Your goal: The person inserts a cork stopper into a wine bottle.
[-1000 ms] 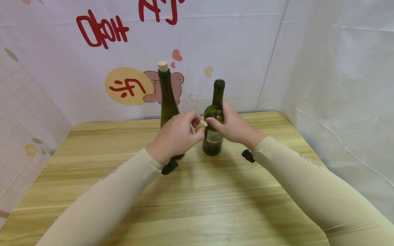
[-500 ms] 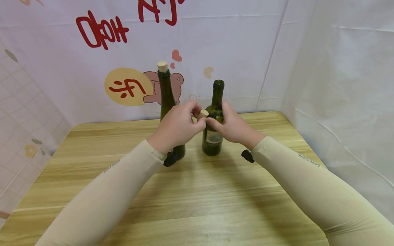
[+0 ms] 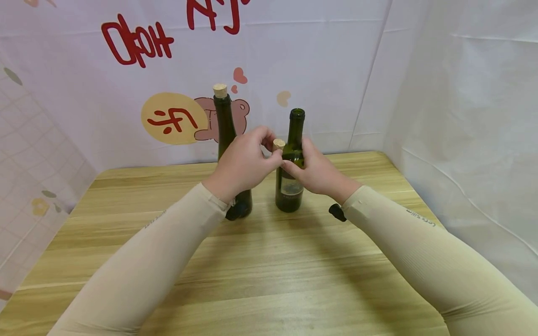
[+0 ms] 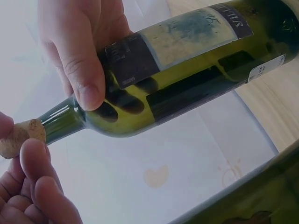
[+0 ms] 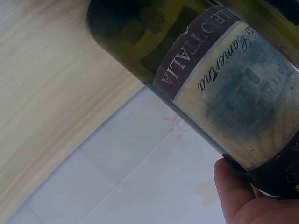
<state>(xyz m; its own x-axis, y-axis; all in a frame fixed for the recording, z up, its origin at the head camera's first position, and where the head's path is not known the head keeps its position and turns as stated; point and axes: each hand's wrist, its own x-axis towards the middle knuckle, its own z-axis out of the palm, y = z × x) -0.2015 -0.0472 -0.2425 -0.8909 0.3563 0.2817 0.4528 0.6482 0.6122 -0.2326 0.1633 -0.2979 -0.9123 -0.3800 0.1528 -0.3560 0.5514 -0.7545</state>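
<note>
Two hands meet above a light striped wooden desk [image 3: 273, 284]. The left hand [image 3: 247, 161] pinches a small tan cylindrical cork [image 3: 279, 144], held upright near the neck of a shorter green glass bottle [image 3: 290, 199] with a pale label and lower than its round rim. The right hand [image 3: 317, 170] grips that bottle, which stands upright, around its shoulder. Partly behind the left hand stands a taller dark green glass bottle [image 3: 225, 122], a pale cylindrical cork stopper [image 3: 220, 90] in its mouth. Beige fabric sleeves [image 3: 157, 256] cover both forearms. Beyond hangs a white cloth backdrop [image 3: 323, 60] printed with red lettering [image 3: 136, 42], a pink bear [image 3: 238, 116] and a yellow disc [image 3: 174, 135].
</note>
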